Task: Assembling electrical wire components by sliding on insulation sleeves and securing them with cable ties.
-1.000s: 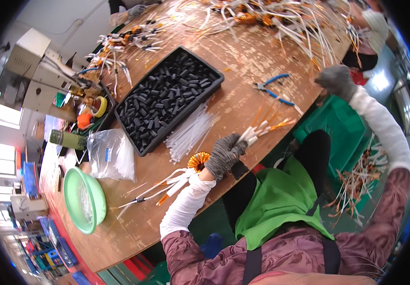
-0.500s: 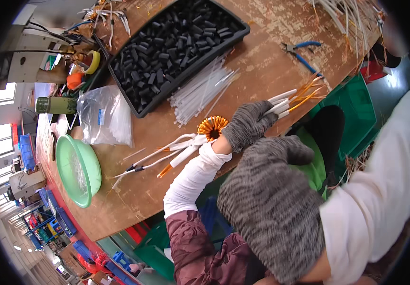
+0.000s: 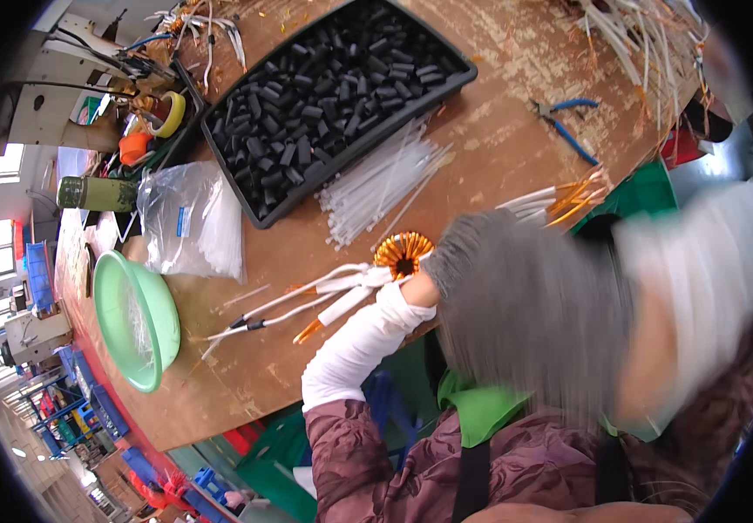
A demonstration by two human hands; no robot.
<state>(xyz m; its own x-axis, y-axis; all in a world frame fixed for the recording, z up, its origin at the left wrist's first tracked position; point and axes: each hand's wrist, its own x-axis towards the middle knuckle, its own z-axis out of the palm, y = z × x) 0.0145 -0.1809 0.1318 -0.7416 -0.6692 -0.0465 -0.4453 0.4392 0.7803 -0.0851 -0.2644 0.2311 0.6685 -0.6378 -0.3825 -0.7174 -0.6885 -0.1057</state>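
L grip nr coil, R grip blurred

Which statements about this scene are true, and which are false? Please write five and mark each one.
1. A copper-wound coil is near the left hand. True.
2. The black tray is empty. False: it holds many small black pieces.
3. Pliers with blue handles lie on the table. True.
4. The bowl is red. False: it is light green.
5. The right hand is bare. False: it wears a gray glove.
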